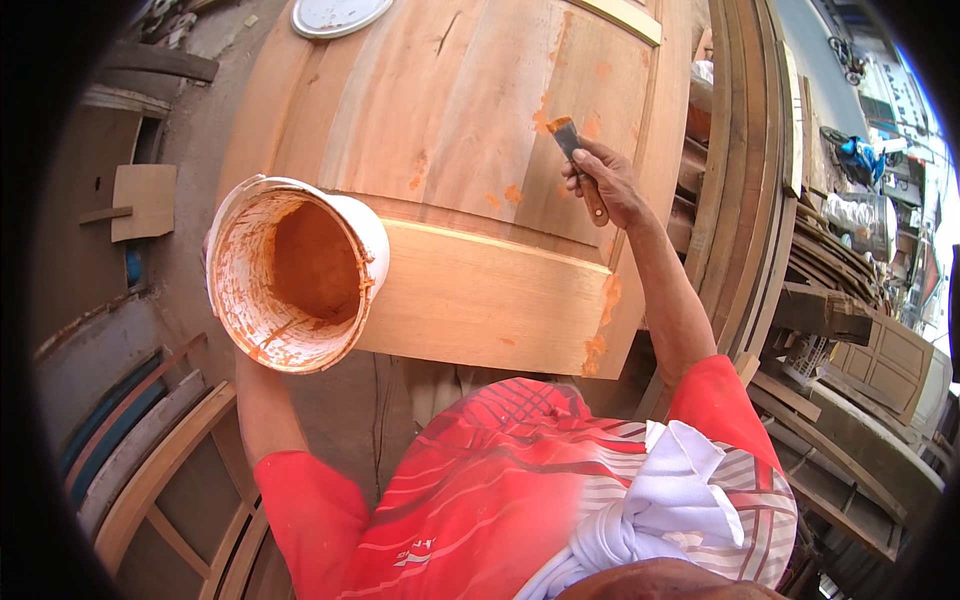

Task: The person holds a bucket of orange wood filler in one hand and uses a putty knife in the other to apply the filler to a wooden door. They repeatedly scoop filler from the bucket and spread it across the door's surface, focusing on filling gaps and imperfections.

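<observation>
In my right hand is a putty knife with a wooden handle and a dark blade, its edge smeared with orange paste. My fingers are closed round it above a wooden panelled door. Orange patches dot the door's boards and its near right corner. At the left, a white bucket tilts its mouth toward me; orange paste lies inside and streaks the walls. My left forearm reaches up behind the bucket and supports it, with that hand almost wholly hidden.
A round whitish lid rests on the door's far left part. Long timber planks run along the right side, with stacked boards beyond. Wooden frames lean at the lower left, and a cardboard piece lies farther up.
</observation>
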Demonstrator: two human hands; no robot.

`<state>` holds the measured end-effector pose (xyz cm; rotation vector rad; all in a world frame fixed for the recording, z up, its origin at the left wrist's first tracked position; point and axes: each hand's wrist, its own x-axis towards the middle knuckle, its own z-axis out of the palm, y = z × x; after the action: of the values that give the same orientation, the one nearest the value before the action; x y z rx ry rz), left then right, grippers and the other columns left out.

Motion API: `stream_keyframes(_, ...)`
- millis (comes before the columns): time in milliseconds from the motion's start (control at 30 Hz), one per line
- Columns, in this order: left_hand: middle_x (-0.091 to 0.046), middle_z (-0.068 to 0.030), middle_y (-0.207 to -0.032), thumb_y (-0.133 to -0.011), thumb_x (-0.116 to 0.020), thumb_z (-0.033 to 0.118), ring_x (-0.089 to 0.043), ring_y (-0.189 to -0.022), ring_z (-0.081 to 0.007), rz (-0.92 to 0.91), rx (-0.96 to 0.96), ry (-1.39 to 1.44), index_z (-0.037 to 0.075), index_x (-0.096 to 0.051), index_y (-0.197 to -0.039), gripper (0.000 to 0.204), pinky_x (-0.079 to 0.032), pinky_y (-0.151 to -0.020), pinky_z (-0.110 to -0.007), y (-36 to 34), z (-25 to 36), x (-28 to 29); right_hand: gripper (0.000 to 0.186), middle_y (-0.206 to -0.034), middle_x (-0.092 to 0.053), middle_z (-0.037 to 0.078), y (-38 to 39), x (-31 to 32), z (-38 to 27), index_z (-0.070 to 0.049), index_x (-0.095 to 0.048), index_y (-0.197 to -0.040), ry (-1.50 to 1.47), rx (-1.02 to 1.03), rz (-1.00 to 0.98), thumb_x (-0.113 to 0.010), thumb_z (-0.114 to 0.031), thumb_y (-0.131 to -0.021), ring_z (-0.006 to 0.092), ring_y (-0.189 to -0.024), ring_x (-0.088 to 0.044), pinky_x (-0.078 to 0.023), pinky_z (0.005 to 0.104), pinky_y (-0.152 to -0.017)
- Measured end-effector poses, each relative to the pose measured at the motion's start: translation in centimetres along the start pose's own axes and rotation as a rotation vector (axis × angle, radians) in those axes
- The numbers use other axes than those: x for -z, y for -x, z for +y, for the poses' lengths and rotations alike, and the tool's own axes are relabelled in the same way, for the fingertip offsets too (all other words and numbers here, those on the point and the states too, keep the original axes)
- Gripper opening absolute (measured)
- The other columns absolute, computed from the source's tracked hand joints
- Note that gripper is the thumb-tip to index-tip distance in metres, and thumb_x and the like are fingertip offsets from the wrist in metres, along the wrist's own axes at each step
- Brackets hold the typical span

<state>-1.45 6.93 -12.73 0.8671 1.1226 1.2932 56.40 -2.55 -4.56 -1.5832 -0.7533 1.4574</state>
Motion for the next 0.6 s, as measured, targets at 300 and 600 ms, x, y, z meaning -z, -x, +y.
stream_keyframes(300, -0.065, -0.0231, -0.137, -0.105, -0.061, 0.043, -0.064, -0.125, -0.0332, -0.012, -0.02, 0.144, -0.004, -0.05, -0.146, 0.063, -0.051, -0.106, -0.041, 0.5, -0.5, -0.4, 0.043, -0.093, -0.066, 0.008, -12.8, 5.9, -5.3, -0.022, -0.065, -0.146, 1.279, 0.514, 0.068, -0.061, -0.017, -0.104, 0.0167, -0.086, -0.064, -0.053, 0.0364, -0.079)
stream_keyframes(600, -0.066, -0.0226, -0.136, -0.105, -0.061, 0.043, -0.065, -0.125, -0.0327, -0.017, -0.024, 0.186, -0.003, -0.051, -0.145, 0.062, -0.051, -0.106, -0.041, 0.5, 0.2, -1.3, 0.044, -0.09, -0.059, 0.008, -14.6, 5.1, -9.5, -0.023, -0.07, -0.141, 1.542, 0.537, 0.044, -0.061, -0.009, -0.1, 0.0215, -0.083, -0.059, -0.05, 0.0398, -0.079)
